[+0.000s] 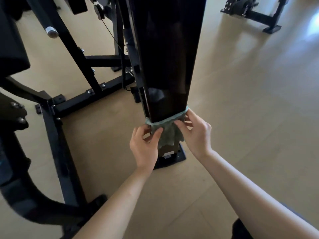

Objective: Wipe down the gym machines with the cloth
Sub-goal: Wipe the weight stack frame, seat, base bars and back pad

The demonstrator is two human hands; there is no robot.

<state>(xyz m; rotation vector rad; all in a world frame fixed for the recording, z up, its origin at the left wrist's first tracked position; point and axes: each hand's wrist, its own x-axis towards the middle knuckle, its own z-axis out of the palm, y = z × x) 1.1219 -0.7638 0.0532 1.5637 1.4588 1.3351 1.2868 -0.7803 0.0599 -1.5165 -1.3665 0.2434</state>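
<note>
A tall glossy black panel of a gym machine [167, 57] rises from a black foot plate [179, 156] on the floor. A pale green cloth [170, 133] is wrapped around the panel's lower edge and hangs below it in folds. My left hand [145, 147] pinches the cloth's left part between thumb and fingers. On the right side my right hand [196, 133] grips the cloth where it bends around the panel's corner. Both forearms reach in from the bottom of the view.
Black steel frame bars [81, 99] with bolts spread across the floor to the left, with a cable [112, 37] and a chrome bar end [51, 31] higher up. Dark padded parts [12, 49] crowd the left edge. Another machine's base [259, 14] stands at top right on tan flooring [250, 100].
</note>
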